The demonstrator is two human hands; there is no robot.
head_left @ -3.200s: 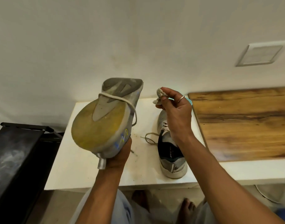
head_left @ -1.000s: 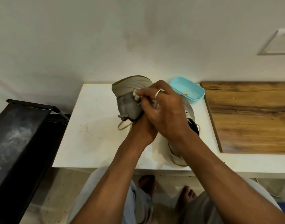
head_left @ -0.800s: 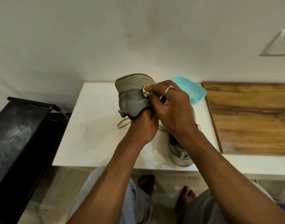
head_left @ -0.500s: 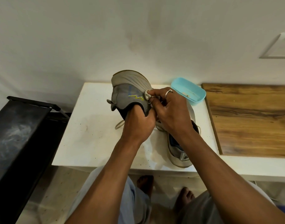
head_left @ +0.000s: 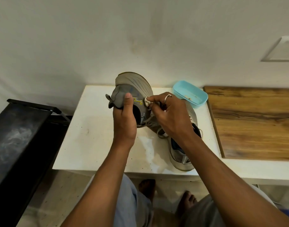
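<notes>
My left hand grips a grey sneaker by its heel above the white table, thumb on the outer side, sole turned toward the wall. My right hand pinches a small wadded whitish cloth and presses it against the sneaker's side beside the yellow and blue marking. The second grey sneaker lies on the table under my right forearm, partly hidden.
A light blue plastic tray stands at the back of the table, near the wall. A wooden board covers the surface to the right. A black stand sits left of the table. My bare feet are below the table edge.
The raised sneaker came down from sole-toward-me to heel-toward-me in my left hand. My right hand brought the cloth onto its side and has been rubbing across the heel area.
</notes>
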